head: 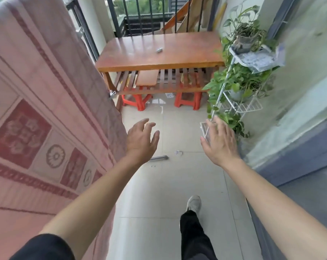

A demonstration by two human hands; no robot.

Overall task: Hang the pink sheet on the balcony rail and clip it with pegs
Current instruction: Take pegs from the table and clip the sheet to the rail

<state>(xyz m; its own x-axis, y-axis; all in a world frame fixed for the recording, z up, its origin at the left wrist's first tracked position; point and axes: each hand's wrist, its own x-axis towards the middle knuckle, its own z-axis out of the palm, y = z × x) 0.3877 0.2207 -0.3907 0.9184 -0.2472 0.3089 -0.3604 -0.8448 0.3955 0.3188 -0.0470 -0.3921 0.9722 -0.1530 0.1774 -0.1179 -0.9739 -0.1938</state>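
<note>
So the pink sheet [46,113] is hanging down the whole left side of the view, draped from up high and falling nearly to the floor. Its patterned border of dark red squares and round flower shapes is facing the walkway. The dark balcony rail [88,42] is peeking out just past the sheet's far edge. There's a small shiny metal peg [112,93] sitting right at that far edge, low down. I can't tell if it's actually biting the fabric or just hanging beside it.

Both hands are reaching out in front over the tiled floor and neither is carrying anything. The left hand [142,140] is hovering just right of the sheet, not touching it, fingers loose and a bit curved with gaps between them. The right hand [220,144] is stretching out near the bottom of the white wire plant stand [239,106], fingers spread and relaxed, nothing in the palm.

Further away, a wooden table [187,51] is standing against the far railing, and another small silvery peg [159,50] is lying on its top, well apart from both hands. Two red stools [136,102] are tucked under it. Leafy green plants [239,79] are filling the stand on the right.

On the floor between the hands a short metal bar [158,158] is lying flat, plus a scrap of paper near it. A light-coloured shoe [193,203] and a black trouser leg are showing at the near edge.
</note>
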